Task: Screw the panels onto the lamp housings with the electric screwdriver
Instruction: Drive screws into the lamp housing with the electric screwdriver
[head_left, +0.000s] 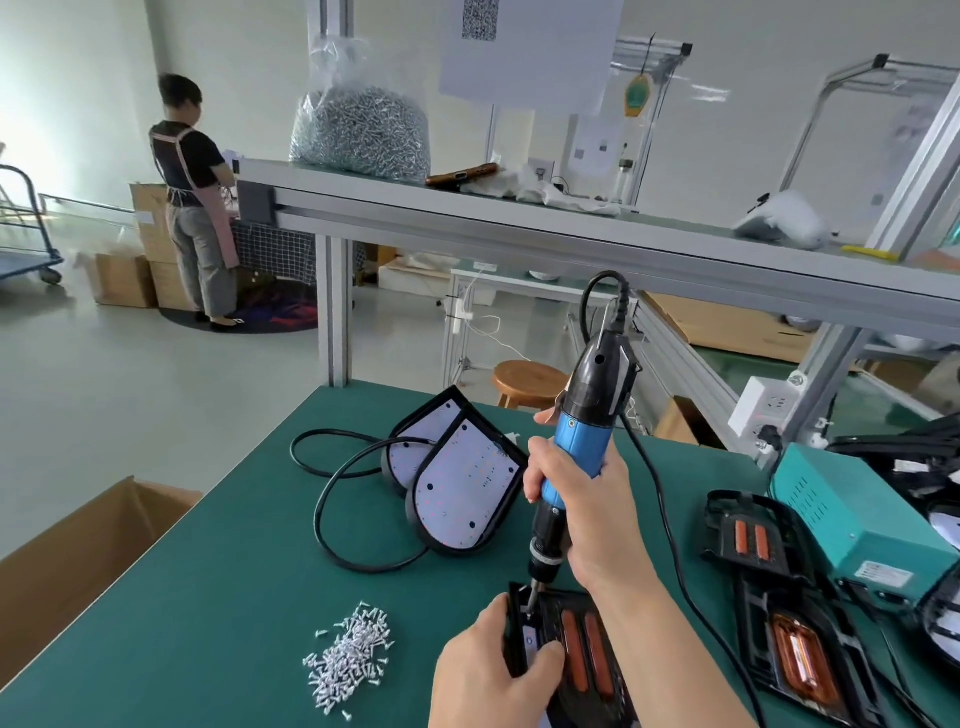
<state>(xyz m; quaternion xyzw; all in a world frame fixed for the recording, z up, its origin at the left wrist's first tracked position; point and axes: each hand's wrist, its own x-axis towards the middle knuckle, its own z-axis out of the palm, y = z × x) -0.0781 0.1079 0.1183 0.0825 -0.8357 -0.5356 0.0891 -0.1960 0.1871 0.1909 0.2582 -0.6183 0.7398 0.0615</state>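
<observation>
My right hand (587, 514) grips the blue and black electric screwdriver (576, 452), held nearly upright, its bit down on the top left corner of a black lamp housing (582, 670) with two orange strips. My left hand (488, 675) holds that housing by its left edge, thumb on top. A heap of small silver screws (348, 660) lies on the green mat to the left. Two more housings with white panels (457, 488) lean together behind, their black cable looped beside them.
More black housings with orange strips (779, 613) lie at the right, beside a teal power box (852, 514). An open cardboard box (67, 561) stands off the table's left edge. A shelf above carries a bag of screws (363, 130). A person (197, 197) stands far left.
</observation>
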